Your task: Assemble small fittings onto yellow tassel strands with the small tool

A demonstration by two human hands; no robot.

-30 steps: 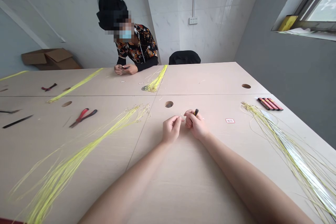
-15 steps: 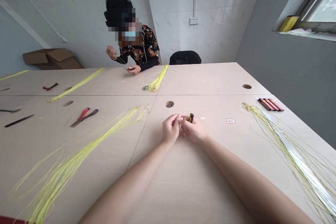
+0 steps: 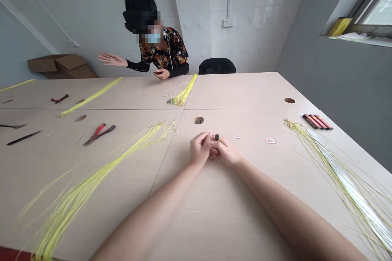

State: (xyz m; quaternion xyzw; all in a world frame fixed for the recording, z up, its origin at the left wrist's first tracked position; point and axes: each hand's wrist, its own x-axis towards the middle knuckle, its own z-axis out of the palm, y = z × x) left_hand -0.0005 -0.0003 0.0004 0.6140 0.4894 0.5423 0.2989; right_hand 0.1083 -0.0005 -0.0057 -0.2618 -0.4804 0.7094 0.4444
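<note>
Moderate light, bright window [image 3: 379,10] right, streaky glare on tiled wall [image 3: 254,4], faint worktop [image 3: 199,212] shadows, wide-angle edge stretch.

Right hand [image 3: 226,153] holds tool [image 3: 217,137] (black-tipped).

The stick [image 3: 217,137] is mostly covered by the right hand [image 3: 227,153], with only its dark end exposed. The pale sliver [image 3: 210,130] at the tips of the left hand [image 3: 200,149] is too small to be identified. The print on the label [image 3: 270,140] cannot be read. The left cords [image 3: 101,172] and a red item [image 3: 14,254] are cut off by the bottom edge, the right cords [image 3: 332,165] and window [image 3: 379,13] by the right. The lower parts of the chair [image 3: 217,66] and box [image 3: 65,66] are hidden behind the tabletop [image 3: 214,212].
</note>
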